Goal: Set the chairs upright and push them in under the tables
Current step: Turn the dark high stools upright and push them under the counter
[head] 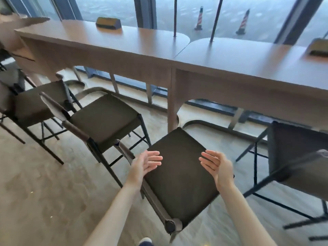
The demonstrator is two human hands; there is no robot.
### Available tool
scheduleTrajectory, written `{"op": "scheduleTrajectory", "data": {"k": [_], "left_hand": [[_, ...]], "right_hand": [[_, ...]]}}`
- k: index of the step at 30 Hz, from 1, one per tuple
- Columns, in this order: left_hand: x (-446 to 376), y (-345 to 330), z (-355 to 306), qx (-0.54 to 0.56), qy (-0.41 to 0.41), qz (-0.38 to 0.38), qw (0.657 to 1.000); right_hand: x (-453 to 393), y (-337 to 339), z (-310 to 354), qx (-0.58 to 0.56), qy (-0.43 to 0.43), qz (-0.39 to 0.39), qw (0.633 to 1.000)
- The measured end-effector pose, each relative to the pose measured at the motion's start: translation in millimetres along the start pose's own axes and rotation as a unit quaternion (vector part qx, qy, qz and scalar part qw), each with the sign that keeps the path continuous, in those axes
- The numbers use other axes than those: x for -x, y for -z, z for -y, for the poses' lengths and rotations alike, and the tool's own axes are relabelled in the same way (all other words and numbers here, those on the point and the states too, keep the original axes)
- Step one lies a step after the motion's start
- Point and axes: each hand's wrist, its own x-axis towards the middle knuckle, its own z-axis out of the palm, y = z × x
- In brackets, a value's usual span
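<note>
A dark-seated chair (179, 174) stands upright right below me, its front corner near the table leg (171, 103), its seat out from under the table. My left hand (145, 164) hovers open above its left side by the grey backrest (154, 197). My right hand (217, 166) hovers open over the seat's right side. Neither hand touches the chair. Two more upright chairs stand to the left, one (104, 119) near and one (37, 105) farther. A fourth chair (298, 157) stands at the right. Two long wooden tables (124, 43) (248, 63) meet end to end along the window.
Small dark boxes (108, 23) (318, 47) sit on the tabletops. Two thin poles (175, 16) (216, 18) rise from the table ends. Striped cones (199, 19) stand outside the window. The floor behind the chairs is bare concrete. My shoe (145, 241) shows at the bottom.
</note>
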Motion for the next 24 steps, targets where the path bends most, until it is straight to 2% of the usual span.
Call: {"op": "scheduleTrajectory", "data": {"k": [7,10,11,12,14,15,16,19,22,24], "left_hand": [[-40,23,-14,-0.132,-0.058,0.175,0.974],[-49,41,-13,-0.230,-0.105,0.235,0.939],[-52,47,-13,-0.289,-0.127,0.258,0.913],[-53,51,-14,-0.376,-0.169,0.278,0.867],[-52,51,-17,-0.546,-0.287,0.318,0.720],[-49,49,-16,-0.591,-0.315,0.342,0.659],[-46,48,-15,-0.615,-0.311,0.372,0.623],[-40,45,-9,-0.647,-0.253,0.450,0.561],[-38,45,3,-0.676,-0.272,0.486,0.482],[-38,45,12,-0.689,-0.287,0.488,0.452]], "right_hand": [[34,-24,-24,-0.054,0.026,-0.098,0.993],[53,-41,-35,0.005,0.076,-0.133,0.988],[60,-45,-40,0.069,0.122,-0.149,0.979],[67,-48,-46,0.165,0.175,-0.161,0.957],[83,-49,-56,0.391,0.259,-0.142,0.872],[89,-50,-60,0.478,0.275,-0.106,0.828],[95,-51,-63,0.531,0.273,-0.066,0.800],[115,-59,-75,0.587,0.217,0.007,0.780],[131,-63,-93,0.618,0.159,0.019,0.770],[137,-65,-104,0.650,0.131,0.024,0.749]]}}
